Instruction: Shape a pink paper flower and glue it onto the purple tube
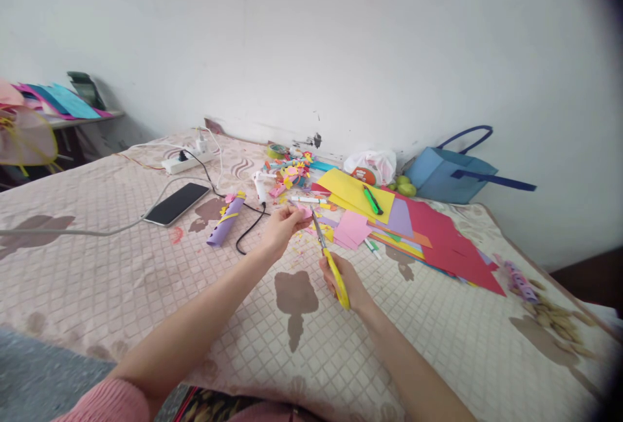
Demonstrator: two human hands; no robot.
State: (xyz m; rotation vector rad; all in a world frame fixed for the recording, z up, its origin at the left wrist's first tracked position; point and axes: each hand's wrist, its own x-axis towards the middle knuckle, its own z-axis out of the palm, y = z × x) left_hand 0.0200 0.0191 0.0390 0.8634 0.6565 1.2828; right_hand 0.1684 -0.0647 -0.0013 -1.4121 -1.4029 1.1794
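My left hand (281,230) pinches a small piece of pink paper (305,212) between thumb and fingers, above the middle of the table. Yellow-handled scissors (335,273) are in my right hand (344,279), their blades pointing away from me and up to the pink piece. Whether the blades touch the paper I cannot tell. Just right of the scissors lie pink paper squares (351,230). A purple paper roll (226,219) with yellow and pink trim rests left of my left hand. Behind that hand is a white glue gun (259,188) with a black cord.
Coloured sheets, among them a red one (442,240), spread to the right under a green cutter (372,200). A phone (178,204) and a power strip (187,161) lie left. Paper flowers (296,174), a blue bag (450,172) and peanuts (555,321) are also on the table.
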